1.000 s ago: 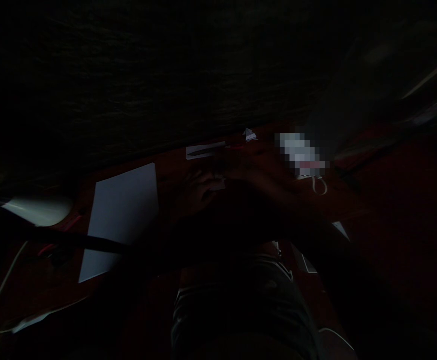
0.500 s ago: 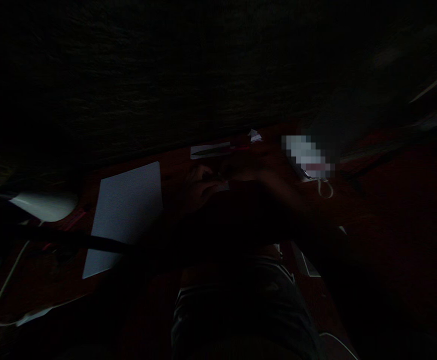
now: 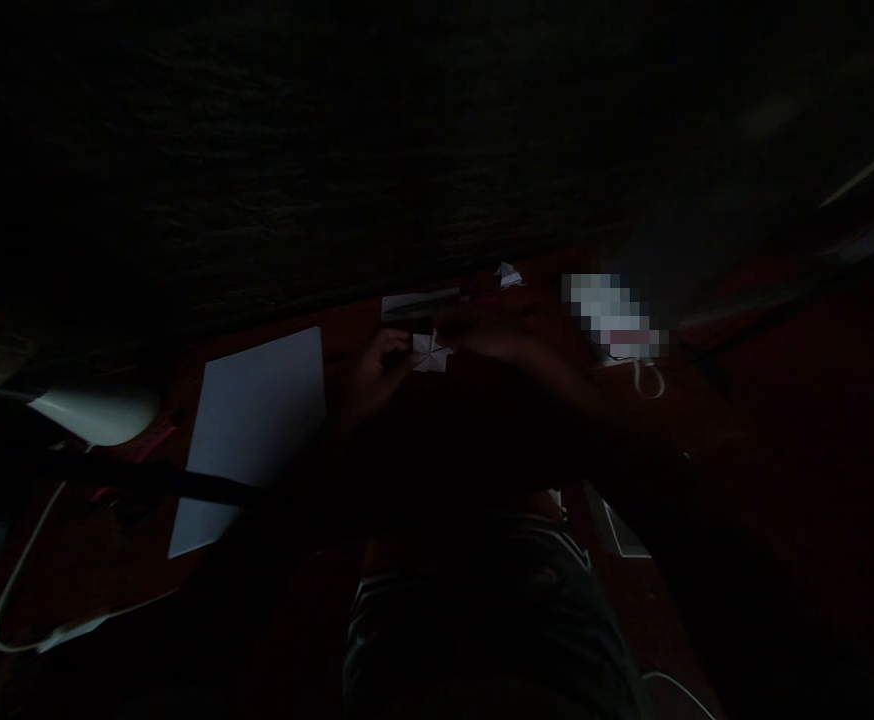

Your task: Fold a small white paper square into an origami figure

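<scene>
The scene is very dark. A small white folded paper (image 3: 431, 352) with creases fanning from its centre sits between my two hands above the reddish-brown table (image 3: 782, 400). My left hand (image 3: 377, 372) pinches its left edge with curled fingers. My right hand (image 3: 482, 335) closes on its right side from above. My forearms run down toward my lap and are mostly lost in shadow.
A large white sheet (image 3: 253, 425) lies left of my hands. A paper strip (image 3: 418, 303) and a tiny folded paper (image 3: 510, 275) lie beyond them. A blurred white item (image 3: 613, 315) with a cord loop (image 3: 648, 380) is at right. A white cable (image 3: 24, 570) curves at far left.
The small folded paper has come up between my hands and now shows its creased face. Both hands have shifted slightly upward and to the right.
</scene>
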### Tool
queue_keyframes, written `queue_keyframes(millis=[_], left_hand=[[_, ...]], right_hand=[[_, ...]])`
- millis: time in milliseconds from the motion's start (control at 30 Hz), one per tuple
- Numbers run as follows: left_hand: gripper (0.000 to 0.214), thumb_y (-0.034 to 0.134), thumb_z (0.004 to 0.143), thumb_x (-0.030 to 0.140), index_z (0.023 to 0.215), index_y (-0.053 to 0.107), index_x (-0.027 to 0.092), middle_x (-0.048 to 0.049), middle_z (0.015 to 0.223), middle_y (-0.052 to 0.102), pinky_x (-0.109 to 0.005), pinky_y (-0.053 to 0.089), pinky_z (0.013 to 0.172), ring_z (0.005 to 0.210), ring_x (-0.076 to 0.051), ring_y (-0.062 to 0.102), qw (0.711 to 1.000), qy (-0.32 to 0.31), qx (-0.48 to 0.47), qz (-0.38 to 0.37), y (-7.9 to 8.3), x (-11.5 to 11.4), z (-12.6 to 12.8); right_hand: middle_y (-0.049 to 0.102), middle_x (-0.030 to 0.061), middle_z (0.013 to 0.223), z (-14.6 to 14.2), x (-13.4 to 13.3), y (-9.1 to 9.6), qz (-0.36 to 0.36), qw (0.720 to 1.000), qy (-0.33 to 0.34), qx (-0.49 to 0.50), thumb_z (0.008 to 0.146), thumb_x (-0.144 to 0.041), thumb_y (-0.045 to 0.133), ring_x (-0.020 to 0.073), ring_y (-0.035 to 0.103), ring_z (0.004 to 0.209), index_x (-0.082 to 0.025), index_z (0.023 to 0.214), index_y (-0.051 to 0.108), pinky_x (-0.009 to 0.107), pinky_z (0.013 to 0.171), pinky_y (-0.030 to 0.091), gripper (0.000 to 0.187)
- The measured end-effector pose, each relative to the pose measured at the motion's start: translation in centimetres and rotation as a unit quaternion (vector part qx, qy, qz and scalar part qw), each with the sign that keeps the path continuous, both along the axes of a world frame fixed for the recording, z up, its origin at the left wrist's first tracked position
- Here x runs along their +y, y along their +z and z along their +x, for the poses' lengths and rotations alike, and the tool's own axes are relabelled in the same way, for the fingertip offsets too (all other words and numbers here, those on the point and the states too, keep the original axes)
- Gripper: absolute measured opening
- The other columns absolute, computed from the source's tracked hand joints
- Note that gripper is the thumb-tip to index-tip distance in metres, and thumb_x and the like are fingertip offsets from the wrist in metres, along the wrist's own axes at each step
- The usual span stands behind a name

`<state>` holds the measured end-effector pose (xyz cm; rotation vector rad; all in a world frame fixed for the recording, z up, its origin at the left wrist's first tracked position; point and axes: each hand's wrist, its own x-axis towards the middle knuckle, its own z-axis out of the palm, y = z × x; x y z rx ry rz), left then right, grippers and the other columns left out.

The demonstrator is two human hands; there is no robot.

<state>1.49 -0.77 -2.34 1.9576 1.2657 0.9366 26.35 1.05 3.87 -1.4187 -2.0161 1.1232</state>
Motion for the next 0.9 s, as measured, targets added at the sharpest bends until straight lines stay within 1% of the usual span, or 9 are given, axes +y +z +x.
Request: queue_keyframes(millis=[100, 233, 300, 400, 500, 600, 700, 767, 900], left_hand=[[0.040, 0.083, 0.097, 0.037, 0.130, 0.064, 0.024, -0.0067, 0.116, 0.085, -0.044, 0.065, 0.100, 0.108, -0.026, 0.082, 0.994, 0.030, -0.090, -0.062, 0.0, 0.4, -0.2], [0.046, 0.093, 0.090, 0.047, 0.120, 0.068, 0.024, -0.0064, 0.113, 0.086, -0.039, 0.066, 0.090, 0.101, -0.025, 0.082, 0.980, 0.016, -0.174, -0.099, 0.1, 0.3, -0.2], [0.043, 0.094, 0.087, 0.050, 0.110, 0.069, 0.024, -0.0040, 0.104, 0.084, -0.035, 0.064, 0.084, 0.094, -0.023, 0.079, 0.974, 0.027, -0.203, -0.096, 0.0, 0.4, -0.1], [0.035, 0.092, 0.087, 0.048, 0.096, 0.069, 0.024, -0.0013, 0.094, 0.079, -0.031, 0.060, 0.079, 0.088, -0.020, 0.074, 0.969, 0.054, -0.229, -0.078, -0.1, 0.5, -0.1], [0.027, 0.090, 0.088, 0.041, 0.093, 0.070, 0.024, -0.0013, 0.095, 0.079, -0.031, 0.060, 0.083, 0.091, -0.020, 0.074, 0.969, 0.061, -0.233, -0.062, -0.2, 0.8, -0.2], [0.023, 0.089, 0.089, 0.038, 0.093, 0.071, 0.024, -0.0018, 0.097, 0.080, -0.032, 0.060, 0.087, 0.094, -0.020, 0.075, 0.970, 0.056, -0.230, -0.056, -0.3, 0.9, -0.2], [0.022, 0.087, 0.090, 0.038, 0.099, 0.074, 0.023, -0.0026, 0.101, 0.082, -0.032, 0.061, 0.088, 0.095, -0.020, 0.076, 0.969, 0.041, -0.235, -0.057, -0.4, 0.8, -0.2], [0.025, 0.088, 0.091, 0.040, 0.105, 0.076, 0.022, -0.0034, 0.106, 0.084, -0.032, 0.061, 0.088, 0.095, -0.020, 0.077, 0.969, 0.026, -0.238, -0.063, -0.5, 0.7, -0.1], [0.039, 0.093, 0.089, 0.049, 0.111, 0.076, 0.022, -0.0054, 0.111, 0.086, -0.032, 0.062, 0.086, 0.098, -0.021, 0.079, 0.967, -0.005, -0.245, -0.073, -0.5, 0.5, 0.2]], right_hand=[[0.081, 0.0071, 0.108, -0.4, 0.0, -0.8, -0.002, 0.998, -0.022, 0.064, 0.096, -0.016, 0.067, 0.0227, 0.074, 0.101, -0.021, 0.107, 0.071, 0.031, 0.087, 0.061, 0.013], [0.077, 0.0046, 0.099, -0.8, 0.3, -2.0, -0.023, 0.983, -0.046, 0.176, 0.097, -0.018, 0.070, 0.0197, 0.074, 0.089, -0.023, 0.109, 0.064, 0.032, 0.082, 0.066, 0.014], [0.075, 0.0021, 0.095, -0.9, 0.5, -2.5, -0.031, 0.971, -0.042, 0.234, 0.090, -0.015, 0.076, 0.0183, 0.074, 0.085, -0.023, 0.103, 0.061, 0.032, 0.079, 0.068, 0.021], [0.076, 0.0009, 0.093, -0.8, 0.6, -3.2, -0.059, 0.957, 0.011, 0.285, 0.079, -0.010, 0.084, 0.0187, 0.075, 0.083, -0.023, 0.099, 0.063, 0.032, 0.076, 0.069, 0.032], [0.081, 0.0032, 0.098, -0.8, 0.5, -3.7, -0.081, 0.950, 0.062, 0.295, 0.076, -0.013, 0.091, 0.0200, 0.077, 0.086, -0.022, 0.109, 0.070, 0.032, 0.076, 0.068, 0.040], [0.084, 0.0041, 0.102, -0.8, 0.6, -4.0, -0.069, 0.956, 0.075, 0.274, 0.077, -0.020, 0.097, 0.0193, 0.076, 0.089, -0.022, 0.117, 0.077, 0.028, 0.073, 0.064, 0.045], [0.083, 0.0037, 0.098, -0.7, 0.9, -4.3, -0.051, 0.962, 0.079, 0.255, 0.084, -0.028, 0.094, 0.0180, 0.073, 0.083, -0.021, 0.112, 0.079, 0.027, 0.069, 0.061, 0.032], [0.083, 0.0039, 0.099, -0.7, 1.1, -4.5, -0.035, 0.961, 0.085, 0.259, 0.085, -0.026, 0.091, 0.0181, 0.073, 0.084, -0.020, 0.107, 0.079, 0.028, 0.072, 0.060, 0.026], [0.083, 0.0040, 0.102, -1.0, 1.2, -4.8, -0.014, 0.952, 0.101, 0.287, 0.082, -0.022, 0.090, 0.0193, 0.074, 0.090, -0.021, 0.104, 0.075, 0.030, 0.078, 0.061, 0.027]])
